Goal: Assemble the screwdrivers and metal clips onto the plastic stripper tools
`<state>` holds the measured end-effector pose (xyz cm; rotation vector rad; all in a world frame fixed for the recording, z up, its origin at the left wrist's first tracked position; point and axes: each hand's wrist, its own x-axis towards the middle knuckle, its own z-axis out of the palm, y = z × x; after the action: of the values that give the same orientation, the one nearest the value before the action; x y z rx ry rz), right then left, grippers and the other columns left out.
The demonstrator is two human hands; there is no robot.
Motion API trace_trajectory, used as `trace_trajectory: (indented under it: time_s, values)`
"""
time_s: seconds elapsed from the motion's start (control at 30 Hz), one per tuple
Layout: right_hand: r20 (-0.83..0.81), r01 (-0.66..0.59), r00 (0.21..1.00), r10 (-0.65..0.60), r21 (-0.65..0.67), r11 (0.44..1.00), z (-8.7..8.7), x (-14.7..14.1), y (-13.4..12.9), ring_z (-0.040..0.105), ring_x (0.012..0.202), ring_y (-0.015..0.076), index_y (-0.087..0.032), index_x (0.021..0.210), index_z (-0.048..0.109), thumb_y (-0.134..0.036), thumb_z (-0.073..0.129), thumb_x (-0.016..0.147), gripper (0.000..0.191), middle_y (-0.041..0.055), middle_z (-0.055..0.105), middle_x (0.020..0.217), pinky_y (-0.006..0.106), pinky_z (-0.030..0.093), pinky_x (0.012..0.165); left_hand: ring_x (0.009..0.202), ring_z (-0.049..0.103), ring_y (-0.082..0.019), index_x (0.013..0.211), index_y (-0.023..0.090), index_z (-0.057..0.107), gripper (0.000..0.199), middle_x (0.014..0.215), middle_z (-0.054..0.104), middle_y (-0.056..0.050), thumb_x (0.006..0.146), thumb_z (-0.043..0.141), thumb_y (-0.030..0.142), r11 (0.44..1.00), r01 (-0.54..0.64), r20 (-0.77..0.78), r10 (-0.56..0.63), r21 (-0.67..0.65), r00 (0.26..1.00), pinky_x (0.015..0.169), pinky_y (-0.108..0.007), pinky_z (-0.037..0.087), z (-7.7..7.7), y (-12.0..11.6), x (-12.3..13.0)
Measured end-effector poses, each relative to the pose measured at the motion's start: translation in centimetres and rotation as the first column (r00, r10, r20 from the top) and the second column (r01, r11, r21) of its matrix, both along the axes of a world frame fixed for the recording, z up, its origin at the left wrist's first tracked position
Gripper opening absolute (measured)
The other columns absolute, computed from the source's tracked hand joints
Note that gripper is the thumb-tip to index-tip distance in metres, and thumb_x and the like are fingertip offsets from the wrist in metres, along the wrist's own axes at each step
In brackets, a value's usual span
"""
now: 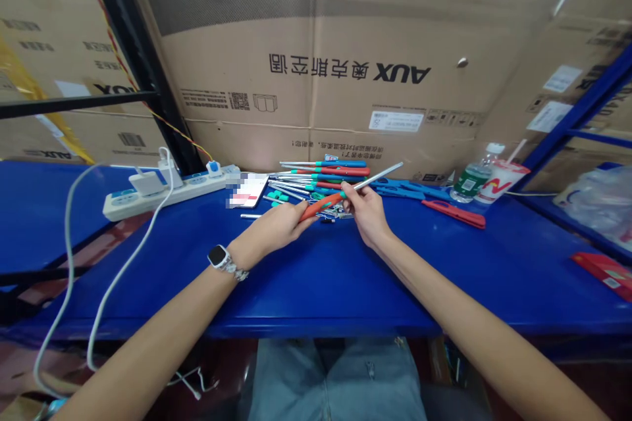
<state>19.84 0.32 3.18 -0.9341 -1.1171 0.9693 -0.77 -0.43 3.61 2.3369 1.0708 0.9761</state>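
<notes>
In my left hand (280,223), which is closed, lies the orange handle of a tool with a silver rod (323,205). My right hand (368,214) is closed around the same tool where the green collar meets the rod; the rod points up and to the right. Just behind my hands lies a pile of similar rod tools (340,172) with blue and red handles. Small green parts (279,197) and thin wires are scattered by it. To the right are several blue handle pieces (409,189) and a red handle piece (454,214).
The blue table (306,283) backs onto a large cardboard sheet (222,46). At left stands a white power strip (118,206) with hanging cables, near a phone (254,189). A water bottle (467,181) and paper cup (501,183) stand right. A red packet (605,273) lies at far right.
</notes>
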Motion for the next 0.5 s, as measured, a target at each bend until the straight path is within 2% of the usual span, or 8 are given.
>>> trace_trajectory:
  time_s: [0.1,0.2,0.3,0.4,0.5]
  values:
    - [-0.001,-0.004,1.000,0.004,-0.018,1.000,-0.2,-0.3,0.4,0.043,0.051,0.0112,-0.024,0.073,0.053,-0.065,0.082,0.064,0.051,-0.0050,0.052,0.055,0.027,0.035,0.051,0.039,0.031,-0.013,0.072,0.024,0.054,0.024,0.047,0.040,0.005,0.087,0.069,0.035,0.998,-0.026,-0.003,0.027,0.057,1.000,0.050,-0.029,0.030,-0.6,-0.1,0.3]
    - [-0.010,-0.035,0.999,0.035,-0.028,0.999,-0.2,-0.5,0.4,0.041,0.049,0.0107,-0.023,0.069,0.051,-0.064,0.083,0.064,0.052,-0.0061,0.049,0.051,0.027,0.033,0.050,0.044,0.046,-0.017,0.085,0.021,0.060,0.018,0.052,0.046,0.002,0.094,0.059,0.037,0.991,-0.075,-0.228,0.100,0.115,0.969,0.053,-0.031,0.035,-0.7,-0.2,0.5]
    - [0.024,-0.103,0.994,0.104,-0.051,0.993,-0.1,-0.9,-0.3,0.043,0.049,0.0114,-0.022,0.064,0.051,-0.071,0.073,0.074,0.054,-0.0040,0.049,0.051,0.027,0.035,0.051,0.057,0.061,-0.024,0.099,0.016,0.060,0.024,0.066,0.062,-0.006,0.100,0.047,0.037,0.982,-0.088,-0.407,0.151,0.170,0.901,0.056,-0.033,0.040,-0.6,-0.6,1.1]
    - [0.106,-0.172,0.979,0.173,-0.020,0.985,-0.3,-1.6,-1.4,0.051,0.056,0.0138,-0.022,0.071,0.058,-0.074,0.058,0.084,0.054,-0.0008,0.057,0.061,0.028,0.041,0.053,0.064,0.067,-0.024,0.106,0.014,0.057,0.028,0.077,0.070,-0.009,0.104,0.041,0.037,0.986,-0.089,-0.364,0.134,0.139,0.922,0.060,-0.033,0.045,-0.4,-1.0,2.2]
    - [0.233,-0.191,0.958,0.168,0.083,0.978,-0.7,-2.2,-2.3,0.059,0.070,0.0162,-0.024,0.093,0.062,-0.067,0.066,0.083,0.044,-0.0002,0.065,0.079,0.028,0.048,0.062,0.061,0.067,-0.021,0.103,0.017,0.056,0.033,0.072,0.071,-0.005,0.107,0.031,0.037,0.996,-0.063,-0.276,0.077,0.058,0.958,0.062,-0.031,0.047,-0.3,-1.3,3.0]
